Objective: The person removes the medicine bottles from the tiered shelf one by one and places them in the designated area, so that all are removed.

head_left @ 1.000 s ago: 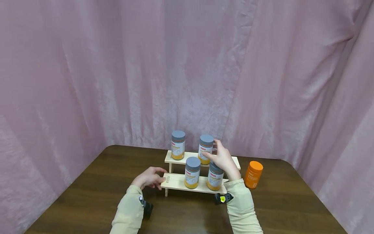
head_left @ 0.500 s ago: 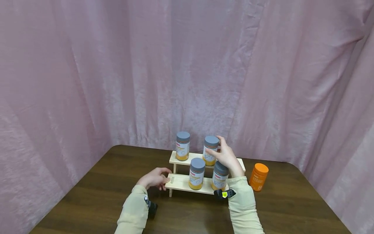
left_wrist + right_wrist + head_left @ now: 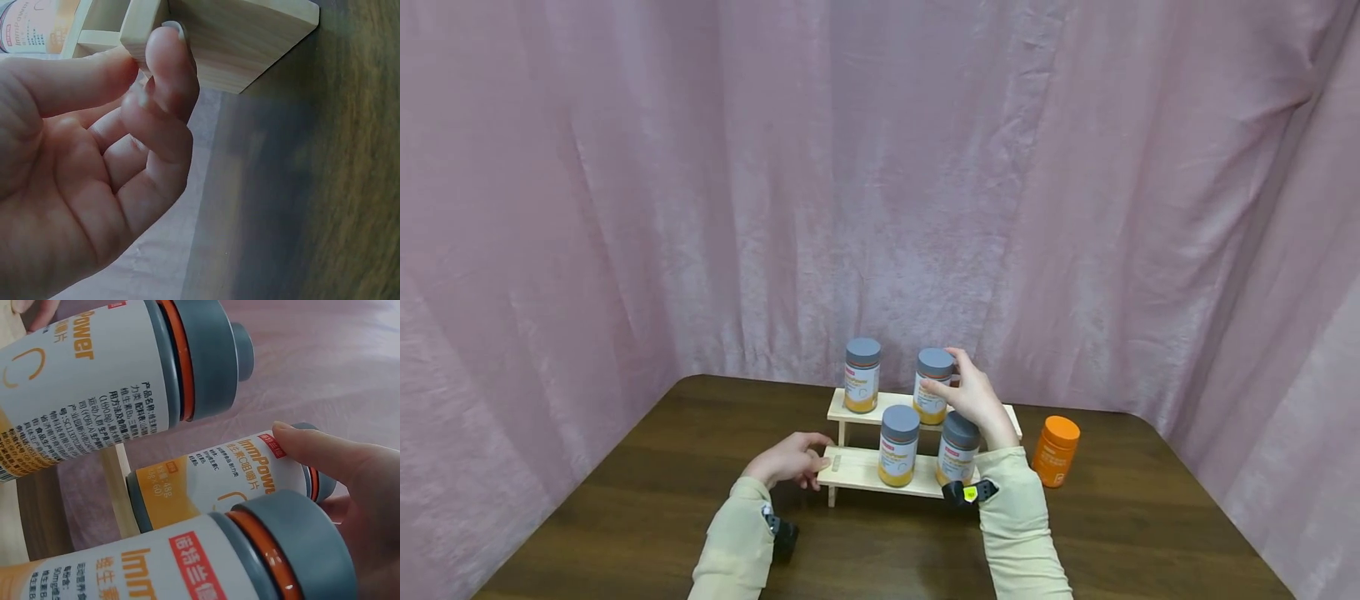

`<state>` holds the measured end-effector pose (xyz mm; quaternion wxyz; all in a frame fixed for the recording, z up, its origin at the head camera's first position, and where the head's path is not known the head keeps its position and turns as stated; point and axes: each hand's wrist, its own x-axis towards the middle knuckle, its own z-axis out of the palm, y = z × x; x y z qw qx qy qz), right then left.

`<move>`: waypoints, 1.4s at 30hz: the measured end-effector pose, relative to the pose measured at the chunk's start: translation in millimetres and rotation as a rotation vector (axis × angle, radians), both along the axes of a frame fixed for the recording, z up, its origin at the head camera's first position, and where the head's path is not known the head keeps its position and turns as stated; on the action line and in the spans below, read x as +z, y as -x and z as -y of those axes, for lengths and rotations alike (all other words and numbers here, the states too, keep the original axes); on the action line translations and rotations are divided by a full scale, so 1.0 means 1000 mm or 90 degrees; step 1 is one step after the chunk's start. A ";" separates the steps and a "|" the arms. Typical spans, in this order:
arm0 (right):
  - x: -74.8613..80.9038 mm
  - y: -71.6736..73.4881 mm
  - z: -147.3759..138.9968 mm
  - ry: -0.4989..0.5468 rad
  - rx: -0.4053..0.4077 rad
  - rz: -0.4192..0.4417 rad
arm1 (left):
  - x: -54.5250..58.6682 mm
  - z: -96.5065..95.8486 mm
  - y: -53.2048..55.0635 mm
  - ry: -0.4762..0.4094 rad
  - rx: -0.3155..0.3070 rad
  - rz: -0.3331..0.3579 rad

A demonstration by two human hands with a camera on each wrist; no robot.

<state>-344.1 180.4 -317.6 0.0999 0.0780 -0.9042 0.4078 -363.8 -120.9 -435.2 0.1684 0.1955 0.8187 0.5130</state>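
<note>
A two-tier wooden display rack [image 3: 856, 472] stands on the table, with grey-lidded jars of chewable tablets on both steps. At the left end of its lower step, my left hand [image 3: 788, 460] pinches the board between thumb and index finger; the left wrist view shows this hand [image 3: 94, 169] at the board's edge [image 3: 139, 37]. My right hand [image 3: 977, 400] grips the right-hand jar [image 3: 930, 398] on the upper step near its lid. The right wrist view shows the thumb across that jar's label [image 3: 231, 469]; the fingers behind it are mostly hidden.
On the upper step's left stands another jar [image 3: 862, 382]. Two jars, one left [image 3: 898, 450] and one right [image 3: 955, 454], occupy the lower step, the latter under my right wrist. An orange jar [image 3: 1056, 452] stands right of the rack. A pink curtain [image 3: 880, 183] hangs behind the table.
The head view shifts slightly sideways and back. Both hands keep their holds, and the jars stay in the same places on the rack.
</note>
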 end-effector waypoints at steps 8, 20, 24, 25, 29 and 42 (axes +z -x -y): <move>0.002 -0.011 -0.015 0.026 -0.034 -0.016 | -0.001 -0.006 0.001 -0.020 -0.013 0.032; 0.003 -0.025 -0.040 0.099 -0.109 -0.111 | 0.003 -0.007 -0.002 -0.014 0.030 0.051; 0.000 -0.032 -0.049 0.117 -0.144 -0.140 | 0.004 -0.007 -0.002 -0.019 0.040 0.061; 0.000 -0.034 -0.051 0.120 -0.151 -0.141 | 0.004 -0.007 -0.002 -0.021 0.042 0.065; -0.003 -0.038 -0.057 0.127 -0.172 -0.141 | 0.003 -0.006 -0.002 -0.017 0.051 0.072; -0.014 -0.048 -0.065 0.078 -0.178 -0.163 | 0.003 -0.010 0.000 -0.013 0.059 0.069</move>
